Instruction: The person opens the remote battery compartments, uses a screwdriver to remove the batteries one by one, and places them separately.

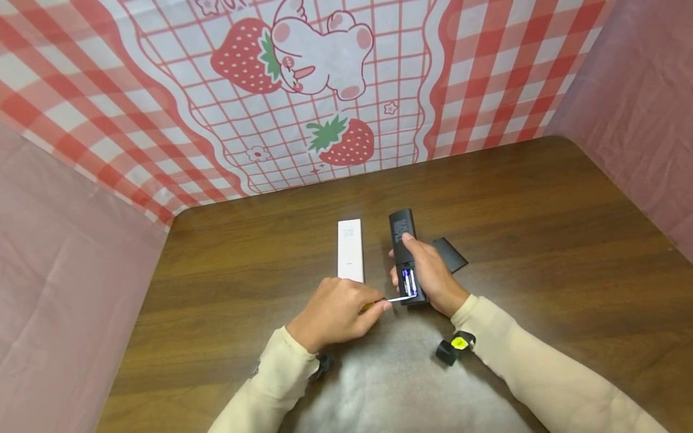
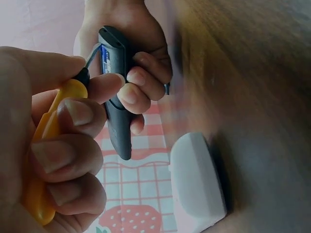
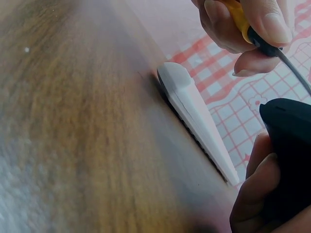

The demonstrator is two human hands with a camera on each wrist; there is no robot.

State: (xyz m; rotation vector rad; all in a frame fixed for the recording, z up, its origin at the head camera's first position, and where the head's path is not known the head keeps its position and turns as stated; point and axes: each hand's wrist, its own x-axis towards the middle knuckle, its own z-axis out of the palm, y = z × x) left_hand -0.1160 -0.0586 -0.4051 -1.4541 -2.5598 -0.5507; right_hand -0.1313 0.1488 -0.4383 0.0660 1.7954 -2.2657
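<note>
My right hand point(image 1: 437, 278) grips a black remote control point(image 1: 401, 225) back side up, thumb along its back. Two blue-and-white batteries point(image 1: 409, 281) lie in its uncovered battery compartment. With curled fingers my left hand point(image 1: 337, 311) holds a screwdriver point(image 2: 74, 90) by its yellow handle, thumb and forefinger close to the black collar. The thin metal shaft reaches to the lower end of the compartment, at the batteries' ends. Whether the tip touches a battery, I cannot tell. A black battery cover point(image 1: 450, 255) lies on the table, partly behind my right hand.
A white remote control point(image 1: 349, 249) lies face down just beyond my left hand, on the brown wooden table point(image 1: 227, 264). A red checked cloth with strawberries point(image 1: 346, 141) hangs along the far edge. Pink cloth point(image 1: 622, 120) borders both sides.
</note>
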